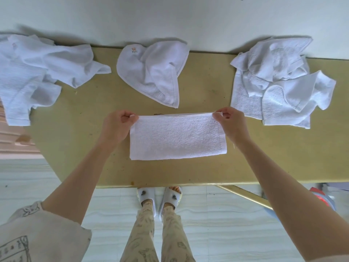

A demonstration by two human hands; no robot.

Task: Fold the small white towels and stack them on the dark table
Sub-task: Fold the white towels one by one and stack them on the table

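Both hands, left hand and right hand, pinch the far corners of a folded white towel lying flat on the yellowish table, with 3 crumpled towel heaps beyond it.

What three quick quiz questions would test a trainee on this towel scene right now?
1. True or false: both hands pinch the far corners of the folded towel.
2. Which loose towel carries a small orange logo? A) left pile B) middle towel C) right pile
3. Fill in: the folded towel lies on the ___.

Key:
1. True: left hand and right hand each pinch a far corner.
2. B: the middle towel, not the left pile or right pile.
3. Table.
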